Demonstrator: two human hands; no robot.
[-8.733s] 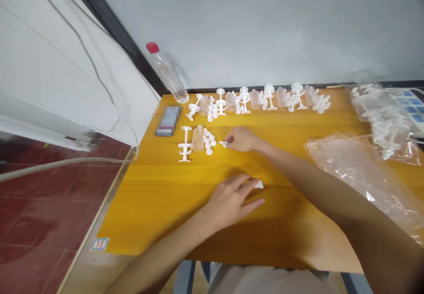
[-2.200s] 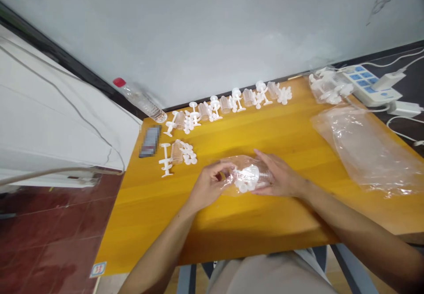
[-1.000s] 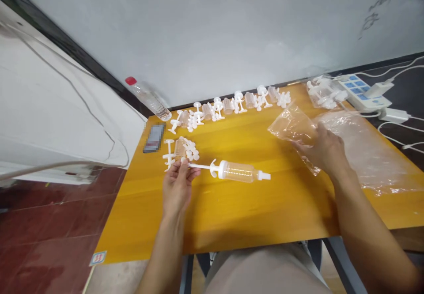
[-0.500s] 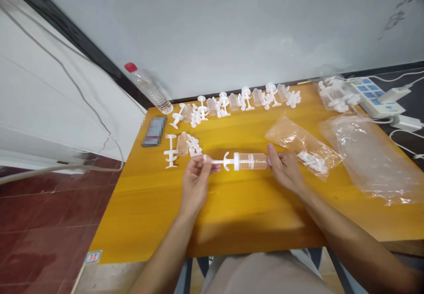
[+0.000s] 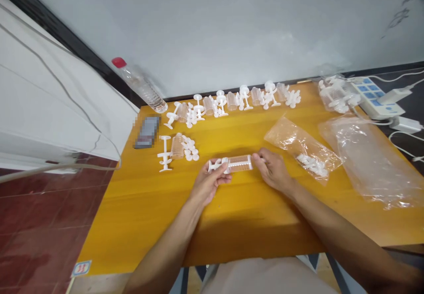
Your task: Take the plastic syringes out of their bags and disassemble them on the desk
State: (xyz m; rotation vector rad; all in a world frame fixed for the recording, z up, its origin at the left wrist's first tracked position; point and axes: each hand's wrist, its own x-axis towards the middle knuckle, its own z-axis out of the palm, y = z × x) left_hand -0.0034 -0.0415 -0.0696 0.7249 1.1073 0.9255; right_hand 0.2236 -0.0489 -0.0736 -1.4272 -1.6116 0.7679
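Note:
A clear plastic syringe-like tube (image 5: 239, 163) with a white plunger lies level between both hands, just above the yellow table (image 5: 232, 223). My left hand (image 5: 208, 183) is closed on the white plunger end at the left. My right hand (image 5: 272, 170) pinches the tube's right tip. The plunger is pushed well into the tube. A small clear bag (image 5: 301, 146) with white pieces lies just right of my right hand.
Several white plungers, clear tubes and caps stand in a row (image 5: 232, 102) at the table's back, with a smaller group (image 5: 177, 150) at the left. A phone (image 5: 146, 131) and a water bottle (image 5: 139, 84) are at back left. A large plastic bag (image 5: 371, 157) and power strip (image 5: 377, 97) are at right.
The syringe tube came out of the small bag, which my right hand set down at the right. Both hands then took the tube's ends, and the plunger has slid into the tube.

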